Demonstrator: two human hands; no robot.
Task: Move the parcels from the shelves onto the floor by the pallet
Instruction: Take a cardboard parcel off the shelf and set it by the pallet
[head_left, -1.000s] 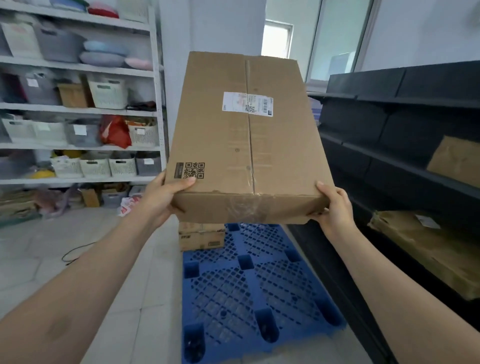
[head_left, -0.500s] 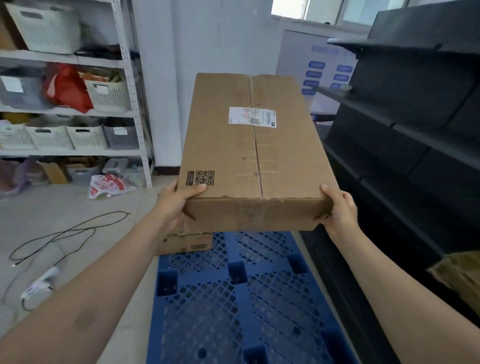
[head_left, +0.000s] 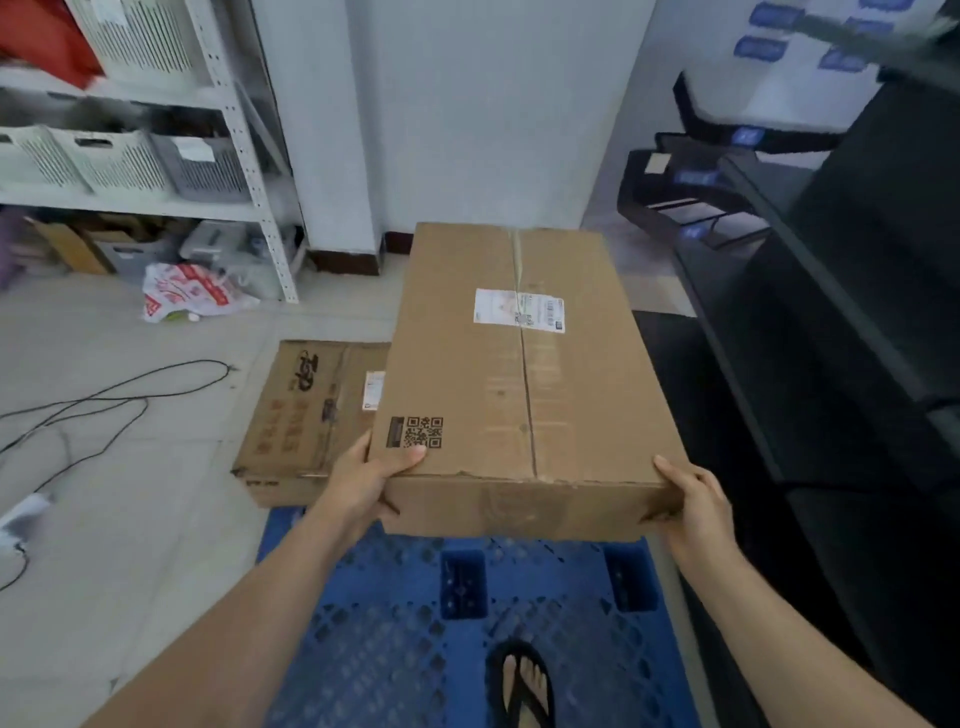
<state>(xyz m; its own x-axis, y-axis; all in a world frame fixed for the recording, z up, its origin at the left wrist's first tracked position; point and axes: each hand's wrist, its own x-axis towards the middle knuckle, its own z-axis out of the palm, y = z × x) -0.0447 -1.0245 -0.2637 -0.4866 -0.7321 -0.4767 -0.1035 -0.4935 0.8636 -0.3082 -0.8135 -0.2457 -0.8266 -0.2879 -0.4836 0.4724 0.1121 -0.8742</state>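
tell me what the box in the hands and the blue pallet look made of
The box looks like brown cardboard, matte, with a taped centre seam and a frayed front edge. The pallet is probably moulded plastic: even blue, slight sheen, grid of holes.

left grip (head_left: 363, 483) bare | right grip (head_left: 698, 506) bare | forearms (head_left: 249, 623) bare | black flip-flop (head_left: 521, 693) on foot (head_left: 524, 667)

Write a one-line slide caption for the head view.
Left hand and right hand hold a cardboard box over the far edge of a blue pallet; a second box lies on the floor.
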